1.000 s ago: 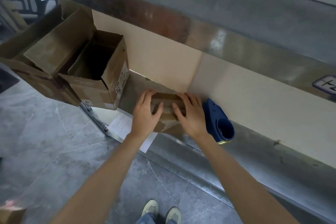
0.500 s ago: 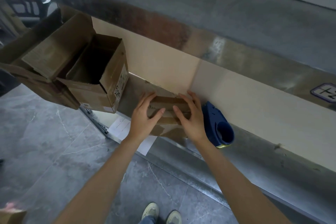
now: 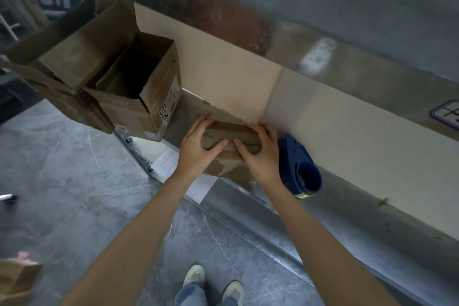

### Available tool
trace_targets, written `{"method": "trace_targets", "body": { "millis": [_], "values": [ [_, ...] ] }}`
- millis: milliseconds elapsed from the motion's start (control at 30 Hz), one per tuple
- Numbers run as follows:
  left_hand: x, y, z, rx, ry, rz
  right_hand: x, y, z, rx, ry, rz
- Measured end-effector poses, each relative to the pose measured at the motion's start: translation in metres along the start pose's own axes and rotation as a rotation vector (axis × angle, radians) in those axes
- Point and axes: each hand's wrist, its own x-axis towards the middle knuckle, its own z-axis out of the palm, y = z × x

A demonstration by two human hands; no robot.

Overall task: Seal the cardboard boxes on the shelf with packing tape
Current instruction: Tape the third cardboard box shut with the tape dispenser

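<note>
I'm looking down on the shelf (image 3: 360,208), its metal edge running lower right to upper left. Largest on it, an open box (image 3: 139,97) at the left, mouth up. Beside it lies the small cardboard box (image 3: 232,140), long axis across the shelf, left to right. My left hand (image 3: 196,149) and right hand (image 3: 260,154) press its flaps, fingers spread, thumbs nearly meeting; much of it is covered. Just right, the blue tape dispenser (image 3: 301,165).
</note>
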Motion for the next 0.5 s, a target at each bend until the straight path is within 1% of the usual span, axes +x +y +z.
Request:
{"method": "trace_targets", "body": {
  "millis": [133, 333, 500],
  "values": [
    [0.000, -0.003, -0.003, 0.045, -0.057, 0.033, -0.001, -0.001, 0.000, 0.002, -0.004, 0.016],
    [0.007, -0.004, -0.001, -0.001, -0.054, -0.012, 0.002, -0.001, 0.003, -0.017, 0.029, 0.018],
    [0.022, -0.014, -0.008, -0.043, -0.136, -0.001, -0.001, -0.007, 0.011, -0.007, 0.092, 0.055]
  ]
}}
